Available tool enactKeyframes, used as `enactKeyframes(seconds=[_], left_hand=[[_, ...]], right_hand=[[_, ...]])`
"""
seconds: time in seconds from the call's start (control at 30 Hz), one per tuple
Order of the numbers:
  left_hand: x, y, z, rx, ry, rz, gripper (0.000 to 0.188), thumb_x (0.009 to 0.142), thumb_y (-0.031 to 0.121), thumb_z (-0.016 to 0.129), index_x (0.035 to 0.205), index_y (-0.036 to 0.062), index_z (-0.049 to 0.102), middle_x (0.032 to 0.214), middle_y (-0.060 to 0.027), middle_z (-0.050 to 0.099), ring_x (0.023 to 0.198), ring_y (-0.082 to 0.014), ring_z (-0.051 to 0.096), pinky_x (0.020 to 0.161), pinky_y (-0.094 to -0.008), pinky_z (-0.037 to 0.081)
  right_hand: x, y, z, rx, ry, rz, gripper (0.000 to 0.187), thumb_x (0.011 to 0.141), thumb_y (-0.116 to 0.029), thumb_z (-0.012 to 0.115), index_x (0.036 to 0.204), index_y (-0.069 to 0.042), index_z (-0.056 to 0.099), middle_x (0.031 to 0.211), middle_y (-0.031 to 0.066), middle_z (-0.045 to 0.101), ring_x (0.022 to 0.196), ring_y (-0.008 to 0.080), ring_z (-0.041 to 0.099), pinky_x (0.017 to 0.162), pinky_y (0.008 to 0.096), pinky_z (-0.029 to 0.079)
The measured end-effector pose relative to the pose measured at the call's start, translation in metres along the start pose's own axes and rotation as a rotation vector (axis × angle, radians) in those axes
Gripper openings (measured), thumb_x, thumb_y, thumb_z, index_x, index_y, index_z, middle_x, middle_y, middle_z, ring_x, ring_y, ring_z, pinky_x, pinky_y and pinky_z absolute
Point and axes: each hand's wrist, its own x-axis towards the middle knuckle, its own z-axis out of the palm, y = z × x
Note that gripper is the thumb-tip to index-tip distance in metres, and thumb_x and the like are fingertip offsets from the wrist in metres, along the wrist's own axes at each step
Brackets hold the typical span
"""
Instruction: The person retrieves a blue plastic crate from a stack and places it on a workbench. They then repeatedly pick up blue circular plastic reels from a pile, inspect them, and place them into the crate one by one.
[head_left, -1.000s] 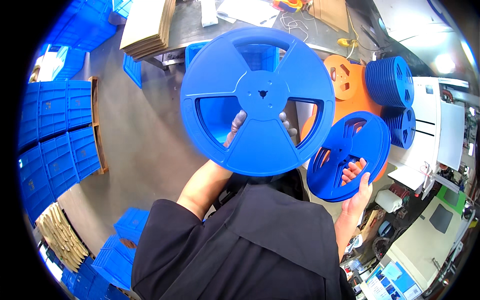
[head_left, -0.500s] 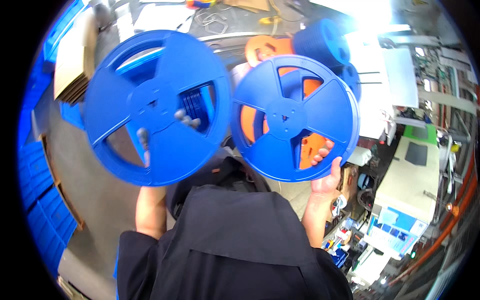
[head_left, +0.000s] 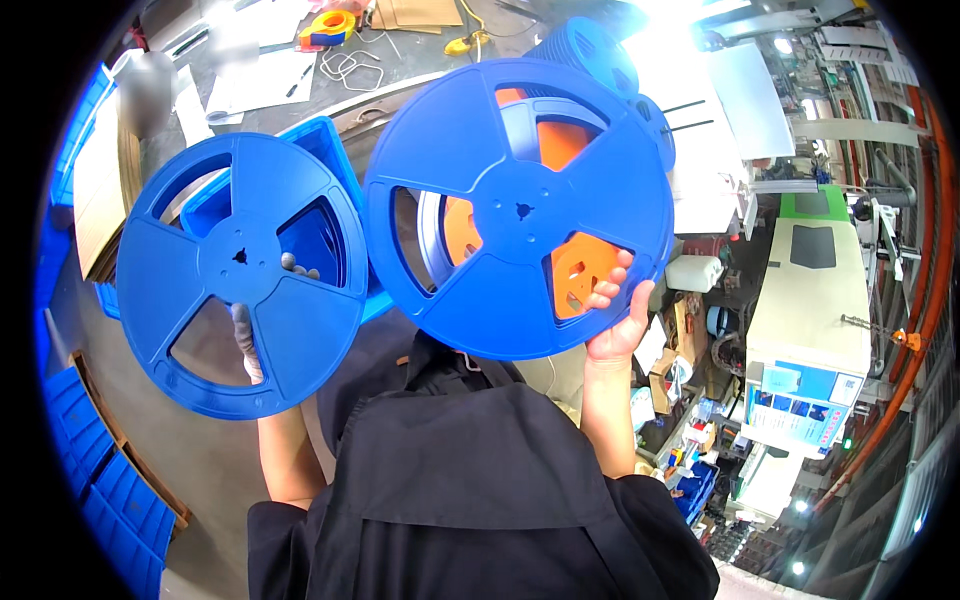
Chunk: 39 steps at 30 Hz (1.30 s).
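My left hand (head_left: 245,340), in a glove with grey fingertips, grips a large blue plastic reel (head_left: 285,320) through its cut-out windows. The thumb lies over one spoke; the other fingers show in the neighbouring window. A second blue reel (head_left: 480,280) is in my bare right hand (head_left: 622,320), thumb outside the rim and fingers curled through a window. Both reels face me side by side, the right one looking larger and overlapping the left one's edge in the picture. Through the right reel's windows, orange reels (head_left: 588,262) and a pale rim show behind.
Behind the left reel stands a blue bin (head_left: 335,140). Several blue reels (head_left: 585,50) are stacked at the far side of the grey table (head_left: 415,60), near a tape dispenser (head_left: 328,30). Cardboard sheets (head_left: 105,200) stand left; a beige machine (head_left: 815,290) stands right.
The left reel has moved left and down in the picture and looks smaller. The right reel has shifted left and looks larger. Both hands keep their grip; the background has shifted too.
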Motion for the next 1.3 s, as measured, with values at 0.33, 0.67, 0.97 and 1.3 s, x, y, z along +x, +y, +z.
enactKeyframes(seconds=[0.33,0.67,0.97,1.3], left_hand=[[0.015,-0.023,-0.012,0.508,0.207,-0.107,0.048,0.084,0.020,0.070,0.125,-0.0002,0.054,0.103,-0.0095,0.064,0.091,-0.0191,0.063,0.082,-0.0339,0.054],[0.046,-0.095,0.050,0.193,0.073,-0.318,0.053,0.082,0.020,0.071,0.127,0.0002,0.052,0.107,-0.0113,0.064,0.095,-0.0225,0.064,0.085,-0.0363,0.055],[0.018,-0.060,0.019,-0.106,-0.032,-0.323,0.066,0.079,0.030,0.071,0.134,0.0025,0.047,0.123,-0.0144,0.058,0.115,-0.0278,0.057,0.103,-0.0408,0.045],[0.020,-0.066,-0.015,-0.511,-0.234,-0.166,0.072,0.080,0.044,0.066,0.132,-0.0019,0.046,0.124,-0.0170,0.055,0.125,-0.0332,0.049,0.115,-0.0482,0.029]], right_hand=[[0.015,0.024,0.041,-0.182,-0.087,-0.015,0.058,0.096,-0.043,0.052,0.136,-0.002,0.042,0.124,0.0148,0.061,0.106,0.0281,0.064,0.084,0.0393,0.056],[-0.009,0.112,0.127,-1.319,-0.815,-0.120,0.072,0.087,-0.039,0.068,0.137,0.005,0.041,0.131,0.0231,0.053,0.116,0.0377,0.057,0.096,0.0396,0.045],[0.024,0.032,0.087,-1.023,0.124,-0.291,0.036,0.098,-0.024,0.056,0.123,0.001,0.053,0.113,0.0110,0.061,0.115,0.0353,0.060,0.075,0.0347,0.056],[0.022,0.009,0.011,-0.578,0.254,-0.086,0.041,0.098,-0.039,0.051,0.121,-0.005,0.053,0.136,0.0103,0.051,0.120,0.0286,0.055,0.073,0.0244,0.053]])
